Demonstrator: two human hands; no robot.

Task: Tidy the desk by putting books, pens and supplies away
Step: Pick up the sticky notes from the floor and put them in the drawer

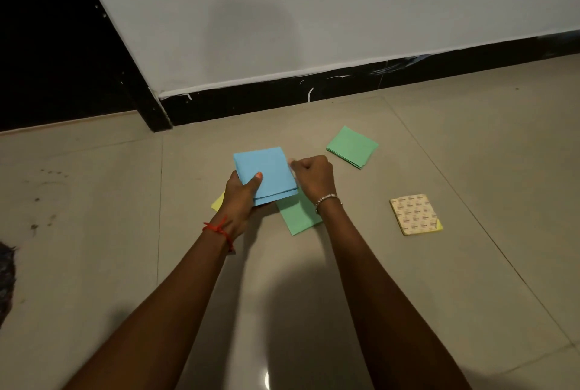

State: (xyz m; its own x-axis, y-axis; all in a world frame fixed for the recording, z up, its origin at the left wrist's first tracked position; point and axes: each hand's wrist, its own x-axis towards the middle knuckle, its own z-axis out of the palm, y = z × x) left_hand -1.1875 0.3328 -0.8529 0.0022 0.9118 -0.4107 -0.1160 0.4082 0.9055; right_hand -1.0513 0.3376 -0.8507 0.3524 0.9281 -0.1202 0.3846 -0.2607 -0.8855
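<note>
My left hand grips a stack of blue square paper sheets from its left side, thumb on top. At the stack's right edge my right hand is curled, its fingertips pinching that edge. Under my hands a green sheet lies on the tiled floor. A yellow sheet corner peeks out left of my left wrist. A second green stack lies farther back right. Face down at the right lies a yellow pad with printed backing.
The tiled floor meets a white wall with a black skirting strip just behind the papers. A dark panel fills the left back. Dirt marks and a dark cloth edge sit at the left.
</note>
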